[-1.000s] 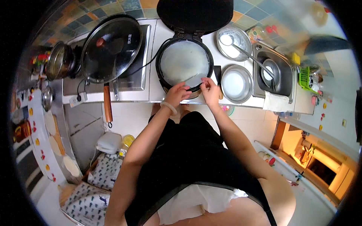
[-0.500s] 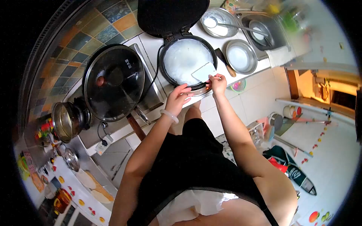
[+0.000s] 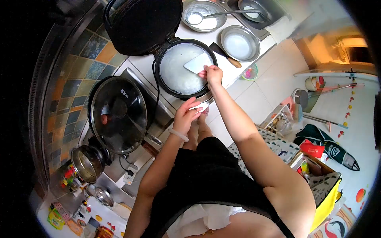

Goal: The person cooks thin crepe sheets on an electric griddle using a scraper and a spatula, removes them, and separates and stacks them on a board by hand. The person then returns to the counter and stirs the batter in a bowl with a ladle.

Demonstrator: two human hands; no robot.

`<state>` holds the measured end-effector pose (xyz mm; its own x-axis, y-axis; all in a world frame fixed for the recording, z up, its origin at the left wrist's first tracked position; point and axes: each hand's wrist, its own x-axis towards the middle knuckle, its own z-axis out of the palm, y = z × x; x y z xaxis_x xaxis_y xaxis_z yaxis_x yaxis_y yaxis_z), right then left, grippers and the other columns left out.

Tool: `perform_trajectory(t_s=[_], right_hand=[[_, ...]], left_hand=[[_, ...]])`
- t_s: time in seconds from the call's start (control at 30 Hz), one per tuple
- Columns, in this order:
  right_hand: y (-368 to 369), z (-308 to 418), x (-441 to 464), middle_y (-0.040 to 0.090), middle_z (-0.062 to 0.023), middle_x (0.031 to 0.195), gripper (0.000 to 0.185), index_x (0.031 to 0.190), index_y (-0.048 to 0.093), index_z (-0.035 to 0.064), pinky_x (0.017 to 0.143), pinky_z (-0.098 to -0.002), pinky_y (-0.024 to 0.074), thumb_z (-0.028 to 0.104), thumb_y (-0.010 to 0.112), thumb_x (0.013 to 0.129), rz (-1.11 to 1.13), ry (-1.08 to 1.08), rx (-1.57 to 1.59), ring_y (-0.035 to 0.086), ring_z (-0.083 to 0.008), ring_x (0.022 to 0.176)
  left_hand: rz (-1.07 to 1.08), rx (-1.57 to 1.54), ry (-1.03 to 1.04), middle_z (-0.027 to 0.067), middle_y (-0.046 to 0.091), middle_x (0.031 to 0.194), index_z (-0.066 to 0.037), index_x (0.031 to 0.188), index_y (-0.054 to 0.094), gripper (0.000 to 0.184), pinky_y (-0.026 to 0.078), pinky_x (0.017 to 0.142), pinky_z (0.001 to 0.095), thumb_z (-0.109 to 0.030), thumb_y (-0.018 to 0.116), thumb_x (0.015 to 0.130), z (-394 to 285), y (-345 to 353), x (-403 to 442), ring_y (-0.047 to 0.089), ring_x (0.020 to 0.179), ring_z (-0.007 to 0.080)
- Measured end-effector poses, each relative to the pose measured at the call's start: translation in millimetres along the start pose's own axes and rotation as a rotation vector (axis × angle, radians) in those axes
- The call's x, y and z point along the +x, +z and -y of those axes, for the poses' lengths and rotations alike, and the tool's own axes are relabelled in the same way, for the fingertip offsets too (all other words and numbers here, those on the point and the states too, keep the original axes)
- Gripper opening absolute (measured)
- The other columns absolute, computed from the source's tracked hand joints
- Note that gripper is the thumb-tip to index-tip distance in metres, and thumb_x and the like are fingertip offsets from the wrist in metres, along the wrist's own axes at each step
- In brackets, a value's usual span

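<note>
A round electric griddle (image 3: 160, 81) stands with its black lid (image 3: 145, 23) raised. Pale, whitish batter (image 3: 176, 67) covers its plate. My right hand (image 3: 213, 74) pinches a flat white dough scraper (image 3: 197, 64), which lies over the right part of the batter. Whether the scraper's edge touches the batter I cannot tell. My left hand (image 3: 187, 116), with a pale bangle at the wrist, hovers at the griddle's front rim, fingers loosely apart and holding nothing.
Right of the griddle are a cleaver (image 3: 226, 55), a metal bowl with white liquid (image 3: 239, 44), and another bowl holding a ladle (image 3: 195, 18). Behind them is the sink (image 3: 270, 23). A large wok with a glass lid (image 3: 119, 115) sits on the left.
My right hand has moved the scraper inward from the griddle's right front edge over the batter. My left hand is slightly farther from the rim. The whole view has turned and shifted.
</note>
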<state>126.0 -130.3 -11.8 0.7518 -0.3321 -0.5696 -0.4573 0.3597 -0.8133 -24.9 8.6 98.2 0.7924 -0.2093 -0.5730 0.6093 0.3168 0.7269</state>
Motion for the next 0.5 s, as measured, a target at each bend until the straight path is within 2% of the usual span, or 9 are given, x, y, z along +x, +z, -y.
perform_trajectory(t_s=[0.13, 0.23, 0.37, 0.47, 0.5], right_hand=[[-2, -3, 4, 0.060, -0.0136, 0.065, 0.012, 0.074, 0.048, 0.0008, 0.047, -0.0291, 0.0546, -0.001, 0.057, 0.082, -0.084, 0.005, -0.140, 0.062, -0.0209, 0.051], [-17, -12, -16, 0.060, -0.0143, 0.064, 0.012, 0.074, 0.048, 0.0008, 0.047, -0.0294, 0.0551, -0.002, 0.056, 0.082, -0.162, 0.033, -0.042, 0.062, -0.0214, 0.051], [-26, -12, -40, 0.060, -0.0139, 0.065, 0.013, 0.074, 0.047, 0.0011, 0.047, -0.0290, 0.0550, -0.002, 0.057, 0.082, -0.133, 0.031, 0.019, 0.062, -0.0213, 0.052], [-9, -12, -20, 0.061, -0.0134, 0.066, 0.013, 0.075, 0.047, 0.0012, 0.047, -0.0283, 0.0538, 0.000, 0.057, 0.083, -0.078, -0.030, 0.003, 0.063, -0.0209, 0.052], [-3, -10, -12, 0.060, -0.0137, 0.061, 0.013, 0.077, 0.047, -0.0007, 0.044, -0.0295, 0.0516, 0.001, 0.059, 0.081, -0.051, -0.061, -0.036, 0.062, -0.0220, 0.050]], left_hand=[[0.059, 0.028, -0.011, 0.0180, 0.049, 0.127, 0.000, 0.134, 0.035, 0.046, 0.045, 0.095, 0.0347, -0.001, 0.043, 0.089, -3, 0, 0, 0.056, 0.109, 0.0257], [0.079, 0.030, 0.003, 0.0181, 0.049, 0.126, 0.000, 0.134, 0.035, 0.046, 0.045, 0.095, 0.0348, -0.001, 0.043, 0.089, -5, 5, 1, 0.056, 0.109, 0.0257], [0.079, 0.021, -0.022, 0.0180, 0.050, 0.126, 0.000, 0.134, 0.035, 0.046, 0.045, 0.094, 0.0346, -0.002, 0.043, 0.089, -8, 10, 1, 0.056, 0.109, 0.0253], [0.068, 0.040, -0.024, 0.0177, 0.050, 0.126, 0.000, 0.134, 0.035, 0.046, 0.045, 0.093, 0.0342, -0.002, 0.042, 0.089, -7, 10, -2, 0.056, 0.109, 0.0249], [0.066, 0.050, -0.023, 0.0176, 0.050, 0.126, 0.000, 0.134, 0.036, 0.046, 0.045, 0.093, 0.0340, -0.002, 0.042, 0.089, -6, 8, -3, 0.056, 0.109, 0.0247]])
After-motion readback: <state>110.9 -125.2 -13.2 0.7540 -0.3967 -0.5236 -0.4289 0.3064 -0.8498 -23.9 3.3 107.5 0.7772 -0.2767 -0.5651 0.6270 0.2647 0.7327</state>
